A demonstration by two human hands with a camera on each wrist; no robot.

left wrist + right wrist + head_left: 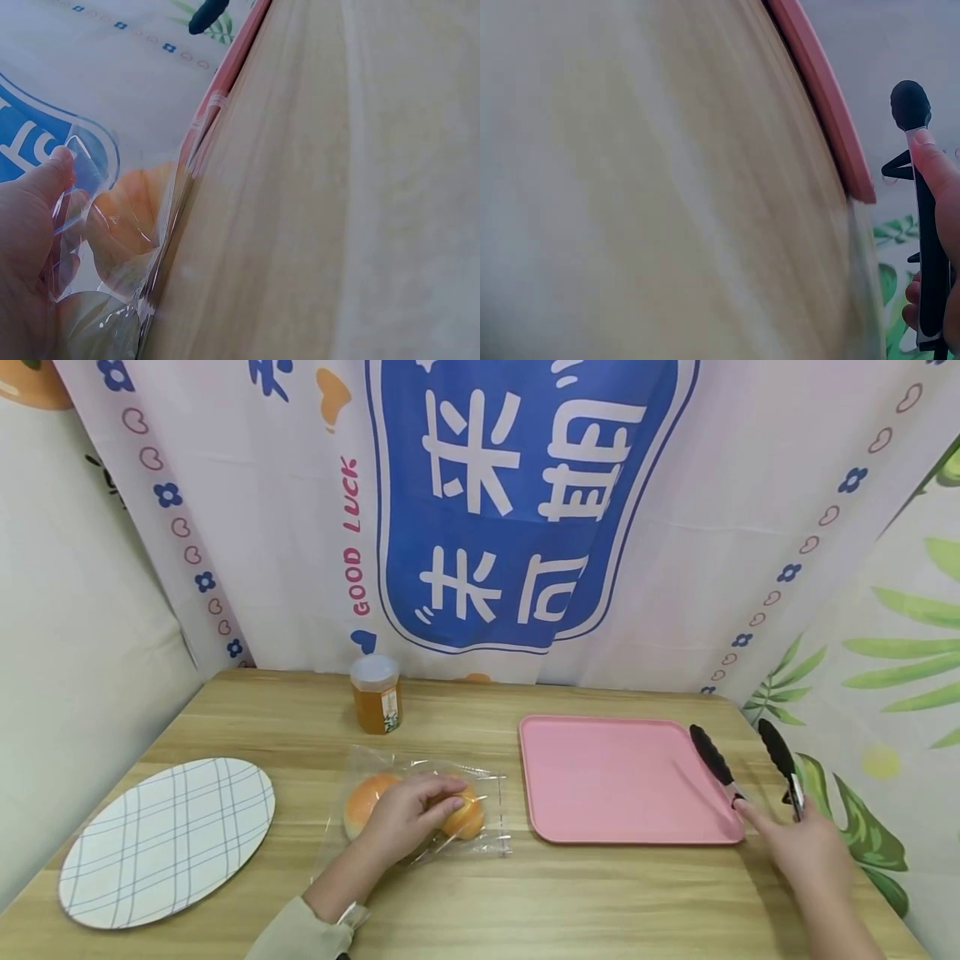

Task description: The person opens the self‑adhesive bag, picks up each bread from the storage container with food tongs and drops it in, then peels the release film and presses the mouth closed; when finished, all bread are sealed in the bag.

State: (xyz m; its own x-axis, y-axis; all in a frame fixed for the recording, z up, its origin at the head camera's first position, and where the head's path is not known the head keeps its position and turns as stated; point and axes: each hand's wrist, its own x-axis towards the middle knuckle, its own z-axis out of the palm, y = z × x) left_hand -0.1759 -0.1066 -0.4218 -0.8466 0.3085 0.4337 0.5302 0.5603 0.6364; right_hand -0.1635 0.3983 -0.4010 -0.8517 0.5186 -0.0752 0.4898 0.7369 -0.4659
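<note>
A clear plastic bag [491,835] lies on the table with a round bun [367,802] on its left side and a ridged, golden bread roll [468,817] on its right. My left hand [408,818] reaches over the bag and pinches its film between thumb and fingers, right by the roll. In the left wrist view, the ridged roll [131,225] shows through the film beside the thumb. My right hand [806,852] grips black-tipped tongs [716,760] over the right end of the pink tray [600,777]. The tongs' two arms are spread wide, with nothing between the tips.
A checked oval plate [168,843] sits at the table's left. Toward the back stands a lidded jar [377,697] of amber contents. The pink tray is right of the bag. A printed curtain [300,527] hangs behind the wooden table [480,910].
</note>
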